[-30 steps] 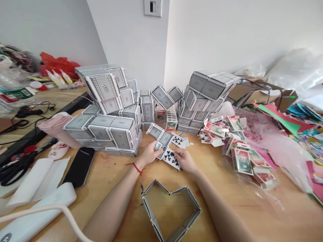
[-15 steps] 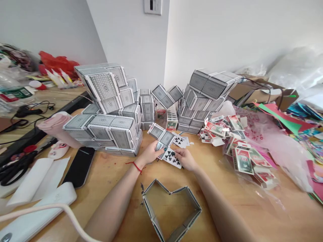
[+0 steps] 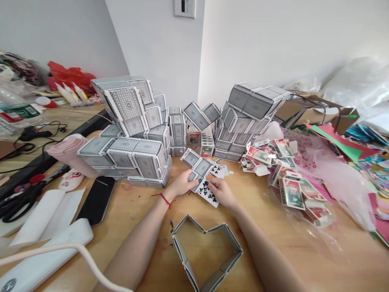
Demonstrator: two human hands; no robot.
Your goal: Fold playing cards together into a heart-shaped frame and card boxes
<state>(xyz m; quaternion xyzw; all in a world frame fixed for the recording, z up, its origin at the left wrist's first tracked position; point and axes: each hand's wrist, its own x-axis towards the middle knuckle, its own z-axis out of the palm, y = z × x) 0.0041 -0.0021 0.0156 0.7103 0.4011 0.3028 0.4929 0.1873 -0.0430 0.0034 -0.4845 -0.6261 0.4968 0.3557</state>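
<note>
Near the middle of the table, my left hand [image 3: 181,183] is closed on a joined piece of playing cards [image 3: 200,168] with grey patterned backs. My right hand [image 3: 222,192] pinches at the same piece from the right, its thumb by the lower edge. Under both hands lies a face-up ten of clubs [image 3: 208,194], and more loose club cards [image 3: 218,169] lie just behind. Close to me on the table stands a heart-shaped frame [image 3: 208,255] made of folded cards. What my curled fingers cover underneath is hidden.
Stacked card-built boxes stand at the left [image 3: 148,158] and right [image 3: 243,109]. Emptied card boxes [image 3: 292,190] and plastic wrap heap up at the right. A black phone [image 3: 95,200], a white device with a cable [image 3: 51,255] and scissors [image 3: 18,198] lie at the left.
My right hand has shifted slightly left, its thumb closer to the left hand and the card piece. The card piece has moved slightly right; the rest looks the same.
</note>
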